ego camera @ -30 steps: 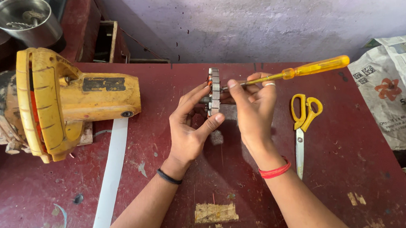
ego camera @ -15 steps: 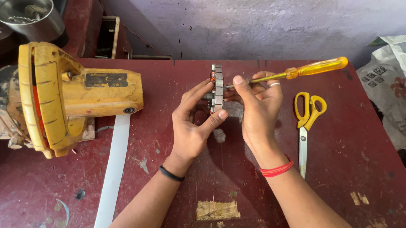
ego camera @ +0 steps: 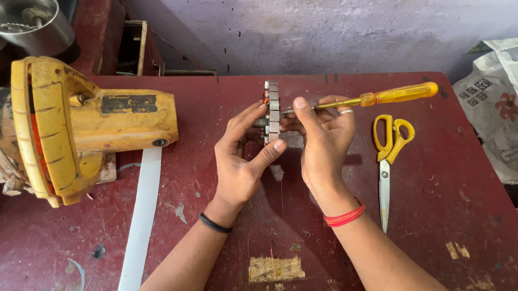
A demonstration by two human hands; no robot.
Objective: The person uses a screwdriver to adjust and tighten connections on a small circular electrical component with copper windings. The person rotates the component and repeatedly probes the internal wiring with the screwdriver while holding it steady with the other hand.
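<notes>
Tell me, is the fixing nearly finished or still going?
Still going, it seems. Done: the round metal part is out on its own, away from the yellow power tool lying on the red table. In hand: the left hand pinches that part while the right hand pokes it with the yellow screwdriver. Left: the part isn't in any tool yet, and the scissors lie untouched.

Power tool left on table; scissors right.
</notes>
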